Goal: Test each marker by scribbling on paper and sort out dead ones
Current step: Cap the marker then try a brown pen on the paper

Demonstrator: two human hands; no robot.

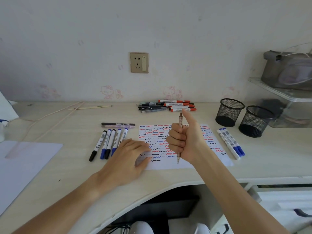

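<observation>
My right hand grips a thin translucent pen in a fist, upright over the paper, thumb raised beside its brown top end. The pen's tip points down near the sheet's lower edge. The white paper is covered with red, blue and black squiggles. My left hand lies flat with fingers spread on the paper's left edge. Left of it lies a row of several blue and black markers. Three markers lie right of the paper. A pile of red markers and dark pens sits by the wall.
Two black mesh pen cups stand at the right. Two pens lie above the left row. Blank white sheets lie at the far left, thin sticks at the back left. A clear shelf with a grey bag stands far right.
</observation>
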